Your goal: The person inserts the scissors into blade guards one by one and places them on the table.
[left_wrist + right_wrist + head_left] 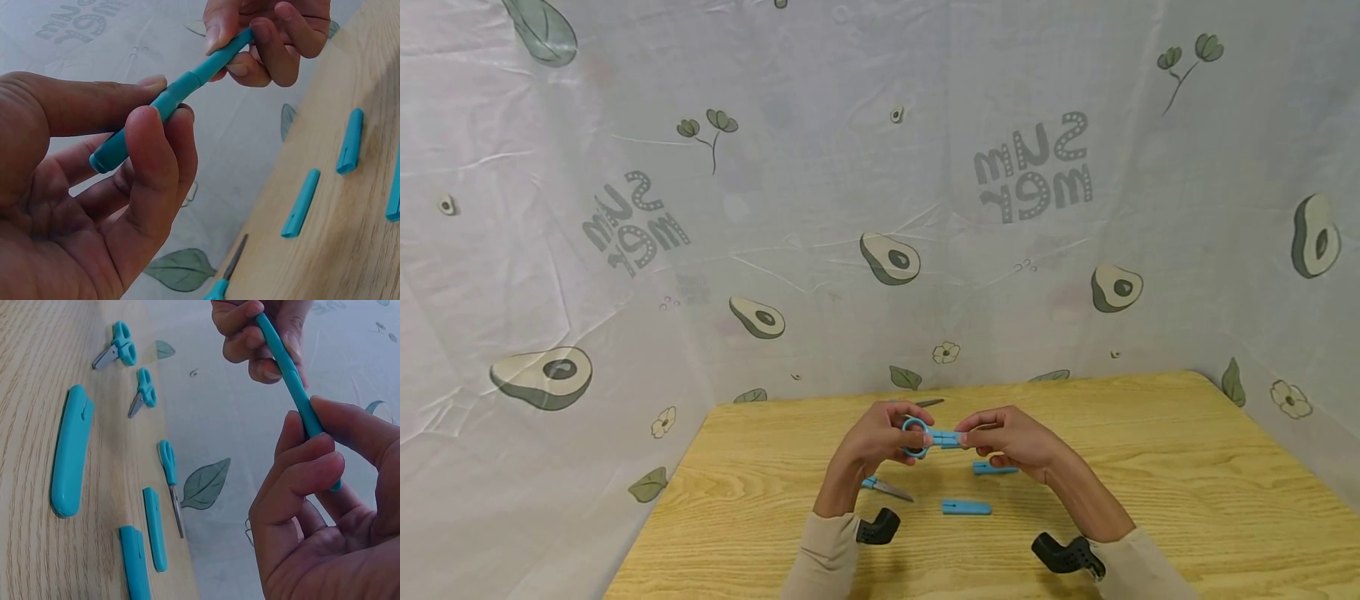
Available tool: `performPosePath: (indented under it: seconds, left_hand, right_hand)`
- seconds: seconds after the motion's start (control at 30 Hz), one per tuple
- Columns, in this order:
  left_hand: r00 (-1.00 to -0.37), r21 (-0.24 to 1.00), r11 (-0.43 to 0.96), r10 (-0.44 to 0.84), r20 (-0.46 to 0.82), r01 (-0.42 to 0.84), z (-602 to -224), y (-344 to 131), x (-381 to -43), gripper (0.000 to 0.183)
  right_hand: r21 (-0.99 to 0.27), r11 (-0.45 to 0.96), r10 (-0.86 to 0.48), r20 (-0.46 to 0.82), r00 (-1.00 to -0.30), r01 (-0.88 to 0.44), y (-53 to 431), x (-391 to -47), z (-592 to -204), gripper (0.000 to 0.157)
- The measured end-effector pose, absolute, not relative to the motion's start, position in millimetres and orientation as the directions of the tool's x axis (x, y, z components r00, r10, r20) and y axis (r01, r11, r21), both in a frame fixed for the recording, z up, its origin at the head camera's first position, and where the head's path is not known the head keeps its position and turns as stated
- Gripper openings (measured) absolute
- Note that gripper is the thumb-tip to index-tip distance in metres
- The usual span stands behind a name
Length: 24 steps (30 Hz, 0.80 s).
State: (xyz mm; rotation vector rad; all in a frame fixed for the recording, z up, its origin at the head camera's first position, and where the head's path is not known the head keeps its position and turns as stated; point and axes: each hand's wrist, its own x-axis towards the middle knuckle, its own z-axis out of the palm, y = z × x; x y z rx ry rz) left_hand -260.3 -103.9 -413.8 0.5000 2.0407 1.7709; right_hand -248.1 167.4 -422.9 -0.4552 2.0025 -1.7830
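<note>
Between both hands, above the table, is a pair of blue scissors (934,438) with a blue blade cover (953,440) over its blades. My left hand (876,437) pinches the scissors at the handle rings. My right hand (1013,443) grips the cover at its far end between thumb and fingers. In the left wrist view the handle (111,151) and the cover (219,61) form one line, seen edge-on. No bare blade shows between them. The right wrist view shows the same cover (307,414) in the right fingers.
On the wooden table (760,500) lie three loose blue covers (72,453). Three uncovered blue scissors (167,464) rest there too, partly hidden by the left hand in the head view. A printed curtain (820,167) hangs behind the table.
</note>
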Motion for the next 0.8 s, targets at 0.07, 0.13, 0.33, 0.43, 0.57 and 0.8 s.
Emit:
performPosePath:
  seconds: [0.07,0.13,0.33,0.43,0.57,0.8]
  left_hand:
    - [-0.857,0.990,0.138,0.511,-0.060,0.013,-412.8,-104.1,-260.4,0.026]
    - [-0.855,0.991,0.136,0.515,-0.059,0.014,-411.6,-104.3,-260.4,0.026]
    - [-0.848,0.992,0.126,0.527,-0.057,0.012,-409.7,-105.3,-260.8,0.026]
    - [-0.846,0.992,0.123,0.529,-0.060,0.006,-409.5,-106.1,-260.4,0.026]
    - [-0.846,0.992,0.123,0.529,-0.068,-0.003,-409.8,-106.6,-259.6,0.027]
    - [-0.839,0.988,0.152,0.538,-0.081,0.002,-411.9,-107.5,-256.6,0.029]
  right_hand:
    - [-0.992,0.123,-0.508,-0.091,-0.857,0.033,167.5,-247.7,-422.5,0.029]
    - [-0.992,0.122,-0.511,-0.089,-0.855,0.030,167.9,-247.5,-422.4,0.028]
    - [-0.992,0.119,-0.512,-0.094,-0.854,0.037,169.5,-247.3,-422.7,0.024]
    - [-0.993,0.110,-0.515,-0.093,-0.852,0.042,170.0,-246.8,-422.2,0.023]
    - [-0.994,0.103,-0.518,-0.092,-0.851,0.045,169.9,-245.5,-421.7,0.022]
    - [-0.991,0.117,-0.521,-0.116,-0.846,0.063,169.1,-242.7,-423.4,0.026]
